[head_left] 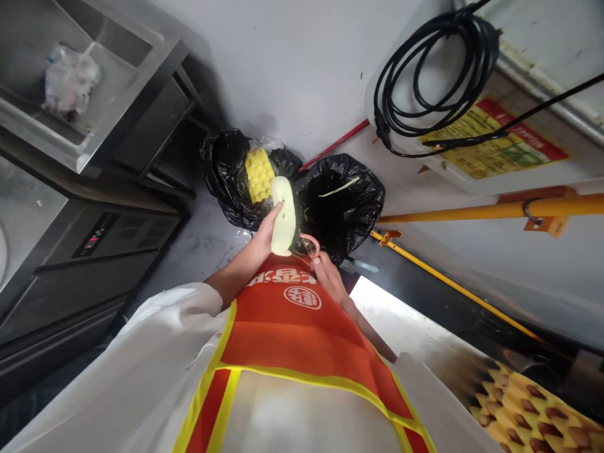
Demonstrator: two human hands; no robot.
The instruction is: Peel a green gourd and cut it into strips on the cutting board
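Note:
A long, pale green peeled gourd stands upright in front of my apron, held by my left hand around its left side. Two small dark marks show on its smooth surface. Close by on the right, my right hand is closed on a peeler with a pinkish, curved frame. The peeler is just apart from the gourd's lower end. Beyond both hands, a bin lined with a black bag gapes, with a thin pale green strip of peel lying across its opening.
Another black bag at the left holds a yellow egg tray. A steel sink with a clear plastic bag stands at upper left. Coiled black cable hangs at upper right, above a yellow pipe. Egg trays sit at lower right.

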